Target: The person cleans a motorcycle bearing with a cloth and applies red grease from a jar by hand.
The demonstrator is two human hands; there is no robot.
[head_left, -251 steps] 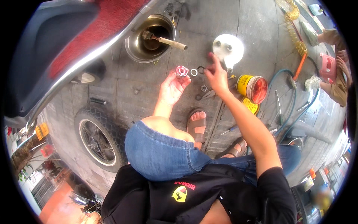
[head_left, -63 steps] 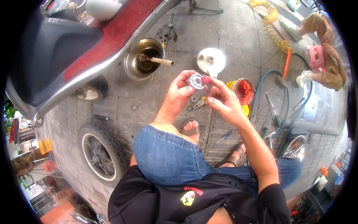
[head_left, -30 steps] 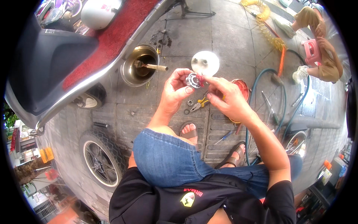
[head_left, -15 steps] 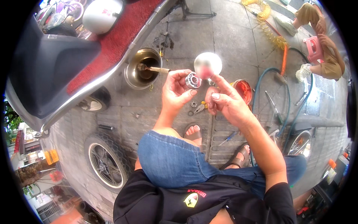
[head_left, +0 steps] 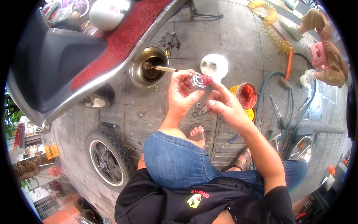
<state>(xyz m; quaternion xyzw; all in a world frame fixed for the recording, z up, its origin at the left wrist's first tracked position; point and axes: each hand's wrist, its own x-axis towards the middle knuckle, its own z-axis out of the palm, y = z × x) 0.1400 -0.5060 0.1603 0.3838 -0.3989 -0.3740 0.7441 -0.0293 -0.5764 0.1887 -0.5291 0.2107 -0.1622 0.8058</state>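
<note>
My left hand (head_left: 179,93) pinches a shiny ball bearing (head_left: 198,81) between thumb and fingers, its open face with the balls turned up. A lump of red grease (head_left: 207,79) sits on the index fingertip of my right hand (head_left: 234,110), right at the bearing's edge. That index finger is stretched out; the other fingers are loosely curled and hold no tool. Beyond the hands lies a round white plate-like piece (head_left: 220,64) with small round fittings on it. To the right stands an open tub of red grease (head_left: 247,95).
A metal bowl (head_left: 163,78) with a brush (head_left: 164,69) in it stands left of my hands. Below them lie a second small bearing (head_left: 199,105) and pliers (head_left: 203,110). A scooter (head_left: 74,56), a wheel (head_left: 107,163), hoses (head_left: 260,87) and a seated person (head_left: 333,56) surround me.
My right index finger has brought the red grease from in front of the white piece to the bearing's edge. The bearing stays in my left hand. The whole view has shifted slightly.
</note>
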